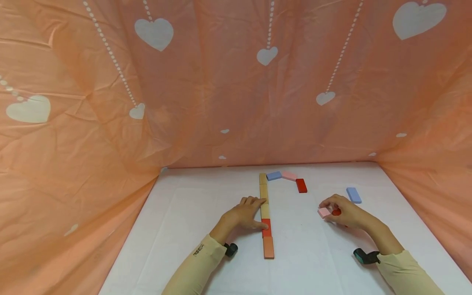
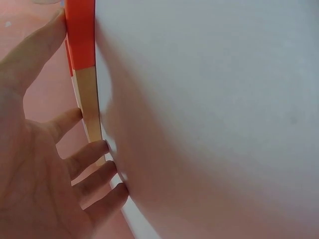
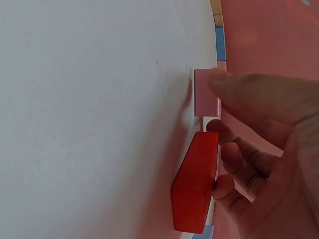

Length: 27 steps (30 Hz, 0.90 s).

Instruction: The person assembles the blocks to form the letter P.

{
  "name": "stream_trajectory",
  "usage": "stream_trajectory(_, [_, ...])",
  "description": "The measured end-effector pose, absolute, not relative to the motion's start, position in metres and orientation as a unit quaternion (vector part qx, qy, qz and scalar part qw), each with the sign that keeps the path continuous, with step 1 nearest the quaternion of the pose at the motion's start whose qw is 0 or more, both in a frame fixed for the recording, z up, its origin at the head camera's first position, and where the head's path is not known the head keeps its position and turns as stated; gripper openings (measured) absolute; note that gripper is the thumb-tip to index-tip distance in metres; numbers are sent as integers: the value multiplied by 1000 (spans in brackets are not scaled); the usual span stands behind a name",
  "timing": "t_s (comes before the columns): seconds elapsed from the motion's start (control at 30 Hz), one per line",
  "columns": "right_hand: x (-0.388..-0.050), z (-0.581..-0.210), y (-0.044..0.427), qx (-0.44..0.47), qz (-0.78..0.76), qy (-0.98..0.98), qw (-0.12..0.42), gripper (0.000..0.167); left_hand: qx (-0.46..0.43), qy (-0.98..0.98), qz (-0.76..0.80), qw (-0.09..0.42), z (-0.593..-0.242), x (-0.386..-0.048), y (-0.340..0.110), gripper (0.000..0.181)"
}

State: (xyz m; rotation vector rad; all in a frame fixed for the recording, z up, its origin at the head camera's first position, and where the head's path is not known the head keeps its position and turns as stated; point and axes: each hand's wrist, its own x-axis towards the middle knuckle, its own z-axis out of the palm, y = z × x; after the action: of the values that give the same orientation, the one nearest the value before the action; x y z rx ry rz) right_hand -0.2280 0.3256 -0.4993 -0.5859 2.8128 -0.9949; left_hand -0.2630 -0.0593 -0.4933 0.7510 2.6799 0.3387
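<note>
My left hand (image 1: 248, 214) rests along a straight row of flat blocks, fingers spread. Its thumb touches the red block (image 1: 267, 233) and its index finger a tan block (image 1: 263, 191). An orange block (image 1: 268, 248) ends the row on the near side. My right hand (image 1: 346, 211) pinches a pink block (image 1: 323, 212) between thumb and finger. Against that hand's other fingers is a red block (image 3: 195, 184); whether they hold it or it lies on the table, I cannot tell.
From the row's far end, a blue block (image 1: 274, 176), a second pink block (image 1: 289, 175) and a darker red block (image 1: 301, 185) curve right. Beyond my right hand lies another blue block (image 1: 354, 195). An orange curtain (image 1: 236, 102) hangs behind the white table (image 1: 166, 213).
</note>
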Motion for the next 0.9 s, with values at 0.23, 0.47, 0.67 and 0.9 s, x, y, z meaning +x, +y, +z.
stream_trajectory(0.23, [-228, -500, 326, -198, -310, 928, 53, 34, 264, 943, 115, 167, -494, -263, -60, 97])
stream_trajectory(0.47, [-229, -500, 326, -200, -305, 930, 54, 29, 269, 943, 109, 164, -496, -265, -60, 97])
stream_trajectory(0.67, [-230, -499, 324, -199, -304, 930, 60, 29, 271, 942, 107, 165, -495, -265, -60, 97])
stream_trajectory(0.9, [-235, -499, 316, -208, -325, 921, 50, 30, 272, 941, 112, 169, -494, -264, -61, 97])
